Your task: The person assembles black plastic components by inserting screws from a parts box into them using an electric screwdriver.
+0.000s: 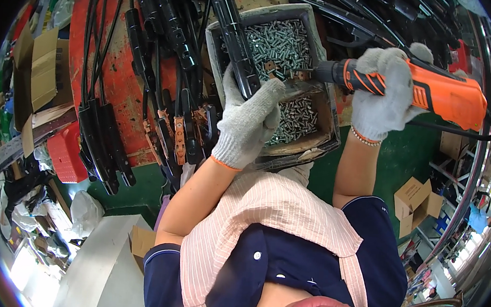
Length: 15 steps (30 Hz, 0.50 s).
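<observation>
My left hand (251, 116), in a grey-white knitted glove, is closed round a black welding electrode holder (237, 40) above a box of screws. The holder lies tilted, with its cable running off at the upper end. My right hand (384, 86), gloved too, grips an orange and black electric screwdriver (449, 91) held level, its nose pointing left. Right at that nose is a small copper-coloured piece (302, 75) with a screw; whether the bit sits in the screw I cannot tell. The box (325, 102) holds silver screws (280, 43) in two compartments.
Several black holders with cables (163, 26) lie left on the worn red table (121, 80), some with bare copper jaws (178, 139). More black holders (363, 18) lie at the far right. A red plastic bin (68, 154) and cardboard boxes (412, 201) stand around.
</observation>
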{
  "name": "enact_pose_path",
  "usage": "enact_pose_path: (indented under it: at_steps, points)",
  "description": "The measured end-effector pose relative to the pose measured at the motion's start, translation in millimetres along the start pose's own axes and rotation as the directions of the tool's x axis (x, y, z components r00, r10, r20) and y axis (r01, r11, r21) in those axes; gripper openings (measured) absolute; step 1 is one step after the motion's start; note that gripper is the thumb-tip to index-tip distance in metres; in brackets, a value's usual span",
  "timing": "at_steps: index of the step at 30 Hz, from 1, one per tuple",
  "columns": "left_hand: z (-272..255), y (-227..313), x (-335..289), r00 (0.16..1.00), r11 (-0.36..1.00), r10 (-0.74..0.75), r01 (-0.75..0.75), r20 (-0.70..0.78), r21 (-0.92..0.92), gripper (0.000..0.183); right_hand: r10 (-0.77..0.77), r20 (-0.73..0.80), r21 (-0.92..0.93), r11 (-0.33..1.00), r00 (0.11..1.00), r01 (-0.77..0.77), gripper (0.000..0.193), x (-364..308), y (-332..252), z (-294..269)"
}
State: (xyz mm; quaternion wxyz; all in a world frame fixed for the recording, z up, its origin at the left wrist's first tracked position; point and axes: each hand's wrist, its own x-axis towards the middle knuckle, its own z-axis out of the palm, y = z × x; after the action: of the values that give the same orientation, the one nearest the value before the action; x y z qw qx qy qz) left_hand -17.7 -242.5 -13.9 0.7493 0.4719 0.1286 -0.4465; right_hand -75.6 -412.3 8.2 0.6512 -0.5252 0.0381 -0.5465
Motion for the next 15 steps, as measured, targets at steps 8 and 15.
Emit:
enact_pose_path:
  at_steps: [8,15]
  points:
    - [2.1,-4.4,3.5,0.997,0.998,0.055,-0.054,-0.055,0.019,0.052,0.124,-0.132,0.212,0.973,0.983,-0.094,0.033,23.5,-20.0,-21.1]
    - [4.1,-4.0,2.4,0.995,0.996,0.091,-0.09,-0.034,0.018,0.067,0.194,-0.17,0.326,0.936,0.966,-0.13,0.024,28.7,-19.6,-20.9]
